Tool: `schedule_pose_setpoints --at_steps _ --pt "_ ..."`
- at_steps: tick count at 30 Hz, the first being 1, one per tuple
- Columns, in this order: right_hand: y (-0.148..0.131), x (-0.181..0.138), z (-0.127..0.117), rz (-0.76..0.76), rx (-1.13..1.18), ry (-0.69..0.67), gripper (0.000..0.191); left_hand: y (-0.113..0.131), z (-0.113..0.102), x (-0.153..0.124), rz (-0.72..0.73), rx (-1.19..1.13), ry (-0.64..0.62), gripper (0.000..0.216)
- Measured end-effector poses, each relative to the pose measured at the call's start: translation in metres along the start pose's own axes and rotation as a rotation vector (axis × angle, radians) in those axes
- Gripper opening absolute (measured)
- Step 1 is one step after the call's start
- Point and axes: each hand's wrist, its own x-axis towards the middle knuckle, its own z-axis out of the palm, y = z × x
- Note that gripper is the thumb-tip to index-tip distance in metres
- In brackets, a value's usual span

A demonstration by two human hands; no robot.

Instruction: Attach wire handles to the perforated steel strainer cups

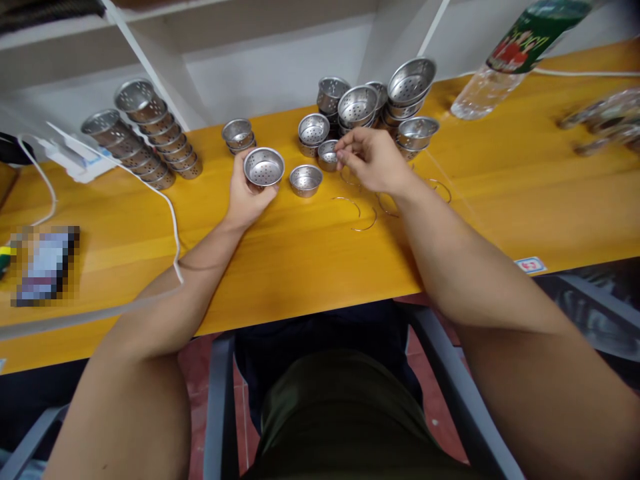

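Note:
My left hand is wrapped round a round perforated metal filter basket, held with its mouth up above the table. My right hand has thumb and forefinger drawn together at the right side of a small perforated basket, partly covering it. Between the hands a single basket stands on the table. Behind my left hand is a short stack of baskets. Several stacked baskets crowd behind my right hand. Thin curved wire rings lie below it, some partly hidden by my forearm.
Tall leaning stacks of baskets stand at the left. A white cable crosses near my left forearm. A blurred-out phone-like object lies at far left. A plastic bottle and blurred metal parts are at right; a shelf runs behind.

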Motion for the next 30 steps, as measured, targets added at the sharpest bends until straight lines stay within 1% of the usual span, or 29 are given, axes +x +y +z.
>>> schedule_pose_setpoints --at_steps 3,6,11,14,18,21,24,26,30 --pt "-0.007 -0.002 0.010 0.068 0.081 -0.019 0.050 0.009 0.003 0.002 -0.016 0.044 0.000 0.117" --pt "-0.020 -0.005 0.015 0.101 0.133 -0.039 0.051 0.025 0.008 0.003 -0.076 0.140 0.025 0.121" --pt "-0.039 -0.009 0.014 0.150 0.061 0.026 0.064 0.046 0.018 0.005 -0.112 0.131 -0.004 0.116" --pt "-0.040 -0.009 0.011 0.129 0.073 0.062 0.067 0.051 0.021 0.006 -0.118 0.129 -0.022 0.111" --pt "-0.039 -0.012 0.012 0.089 0.070 0.039 0.066 0.053 0.023 0.004 -0.117 0.133 -0.042 0.109" --pt "-0.043 -0.016 0.021 0.025 0.144 0.000 0.067 0.056 0.029 0.000 -0.097 0.124 -0.068 0.110" --pt "-0.053 -0.020 0.033 0.026 0.223 -0.054 0.070 0.066 0.037 -0.005 -0.102 0.143 -0.106 0.112" --pt "-0.060 -0.022 0.040 0.024 0.232 -0.080 0.070 0.075 0.041 -0.007 -0.114 0.164 -0.137 0.112" --pt "-0.066 -0.022 0.047 -0.036 0.234 -0.097 0.067 0.090 0.044 -0.006 -0.096 0.177 -0.180 0.111"
